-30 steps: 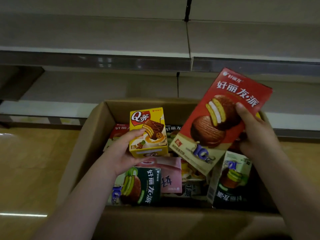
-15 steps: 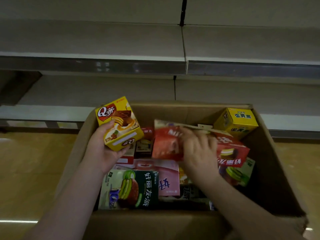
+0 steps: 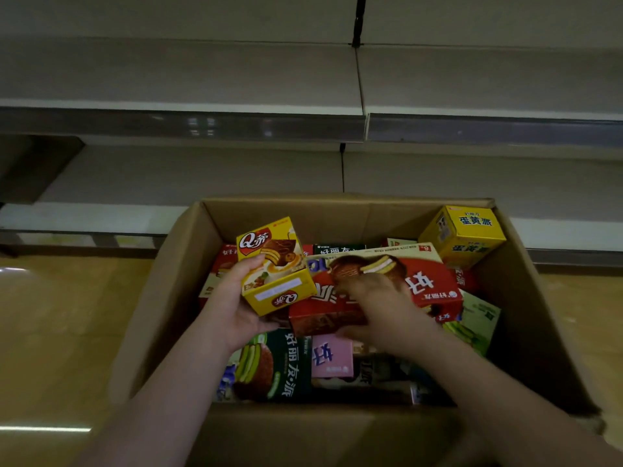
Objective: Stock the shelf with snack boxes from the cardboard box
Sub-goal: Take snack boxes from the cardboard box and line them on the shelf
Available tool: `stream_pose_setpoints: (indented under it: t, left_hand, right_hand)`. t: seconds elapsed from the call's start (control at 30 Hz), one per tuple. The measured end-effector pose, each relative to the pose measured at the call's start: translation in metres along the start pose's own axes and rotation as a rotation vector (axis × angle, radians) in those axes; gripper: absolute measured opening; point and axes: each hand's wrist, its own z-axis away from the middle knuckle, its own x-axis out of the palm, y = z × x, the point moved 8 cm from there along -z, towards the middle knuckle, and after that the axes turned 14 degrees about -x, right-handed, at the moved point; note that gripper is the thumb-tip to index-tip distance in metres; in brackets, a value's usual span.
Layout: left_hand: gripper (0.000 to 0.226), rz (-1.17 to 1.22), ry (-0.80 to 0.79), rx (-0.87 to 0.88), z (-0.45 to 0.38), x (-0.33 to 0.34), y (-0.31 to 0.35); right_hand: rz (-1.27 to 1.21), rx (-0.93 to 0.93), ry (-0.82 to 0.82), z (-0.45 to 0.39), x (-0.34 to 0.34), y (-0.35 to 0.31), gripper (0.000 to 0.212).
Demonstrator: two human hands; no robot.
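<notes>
Left grip (image 3: 236, 311) curled round small yellow Q box (image 3: 274, 264), held over cardboard box (image 3: 161, 298), left side; right grip (image 3: 381, 308) clasped big red box (image 3: 381, 284) lying on pile; shelf (image 3: 188, 176) bare; picking step; next, I judged: lift both to shelf.
</notes>
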Motion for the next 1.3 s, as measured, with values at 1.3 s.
stream_pose_setpoints:
  t: [1.3]
  left_hand:
    - [0.027, -0.1, -0.108, 0.295, 0.049, 0.018, 0.051]
  right_hand:
    - [-1.723, 0.883, 0.877, 0.061, -0.001, 0.032, 0.039]
